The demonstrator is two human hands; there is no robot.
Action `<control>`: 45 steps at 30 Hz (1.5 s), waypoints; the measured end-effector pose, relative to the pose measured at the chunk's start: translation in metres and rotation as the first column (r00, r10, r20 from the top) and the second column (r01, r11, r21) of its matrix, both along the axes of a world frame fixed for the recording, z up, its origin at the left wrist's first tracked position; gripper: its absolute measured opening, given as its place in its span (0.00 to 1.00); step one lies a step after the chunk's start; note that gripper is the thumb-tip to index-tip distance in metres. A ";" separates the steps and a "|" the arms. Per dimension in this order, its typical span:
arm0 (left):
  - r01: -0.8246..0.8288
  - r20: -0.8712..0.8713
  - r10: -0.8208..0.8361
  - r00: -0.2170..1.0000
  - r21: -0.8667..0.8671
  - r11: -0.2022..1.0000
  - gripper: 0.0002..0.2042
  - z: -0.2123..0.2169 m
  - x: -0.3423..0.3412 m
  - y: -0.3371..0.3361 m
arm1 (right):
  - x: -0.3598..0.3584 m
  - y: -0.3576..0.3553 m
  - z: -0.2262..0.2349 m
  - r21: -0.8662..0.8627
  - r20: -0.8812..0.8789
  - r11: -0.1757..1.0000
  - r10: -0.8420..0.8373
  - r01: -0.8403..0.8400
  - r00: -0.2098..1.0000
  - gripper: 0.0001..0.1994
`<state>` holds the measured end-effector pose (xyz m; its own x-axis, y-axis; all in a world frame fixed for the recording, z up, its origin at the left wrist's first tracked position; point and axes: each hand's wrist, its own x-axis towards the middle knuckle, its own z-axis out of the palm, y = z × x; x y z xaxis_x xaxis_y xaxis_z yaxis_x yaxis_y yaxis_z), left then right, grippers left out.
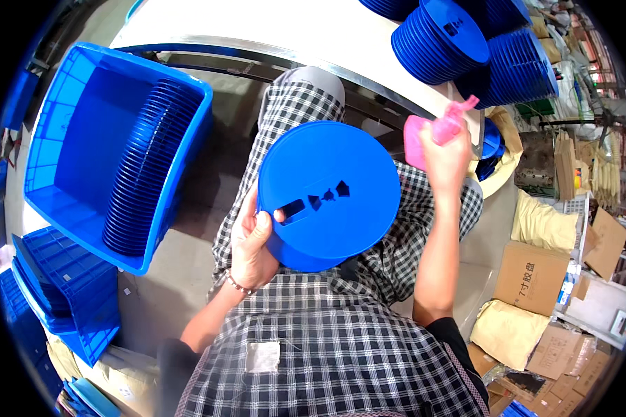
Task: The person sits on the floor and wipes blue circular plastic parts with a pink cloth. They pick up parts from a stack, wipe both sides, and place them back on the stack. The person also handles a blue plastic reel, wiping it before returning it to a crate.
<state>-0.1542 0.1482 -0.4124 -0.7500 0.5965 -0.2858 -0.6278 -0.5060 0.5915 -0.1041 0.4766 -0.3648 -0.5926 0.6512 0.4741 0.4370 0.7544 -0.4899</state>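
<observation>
My left hand point(252, 244) grips a blue plastic reel point(334, 156) by its left side, thumb on the face near the long slot. The reel rests above my lap, its round face turned up, with cut-outs around its middle. A second blue rim shows below the top flange. To the right of the reel, my right hand point(446, 161) is raised and wrapped around a pink spray bottle point(415, 142). Its nozzle points to the upper right and is slightly blurred. The bottle and the reel are apart.
On my left stands a blue crate point(83, 132) with a row of blue discs point(149, 167). Stacks of blue reels point(438, 42) stand on the white table point(278, 28) ahead. At right are a yellowish sack point(511, 156) and cardboard boxes point(528, 278).
</observation>
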 end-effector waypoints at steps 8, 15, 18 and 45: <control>0.016 -0.010 -0.016 1.000 -0.012 1.000 0.41 -0.001 0.000 0.001 | 0.083 -0.020 0.001 -0.789 -0.474 0.516 -0.166 -0.334 0.865 0.14; 0.006 0.001 -0.006 1.000 -0.035 0.999 0.39 -0.001 0.000 0.000 | 0.103 -0.038 -0.011 -0.694 -0.720 -0.087 0.108 -0.715 0.686 0.39; 0.005 0.019 -0.005 1.000 -0.012 1.000 0.39 -0.005 0.001 -0.001 | 0.097 -0.059 0.008 -0.758 -0.634 -0.018 0.256 -0.652 0.730 0.43; -0.033 0.085 0.028 0.996 0.055 0.998 0.40 -0.004 -0.002 -0.003 | 0.092 -0.074 0.016 -0.600 -0.785 -0.095 0.259 -0.794 0.562 0.45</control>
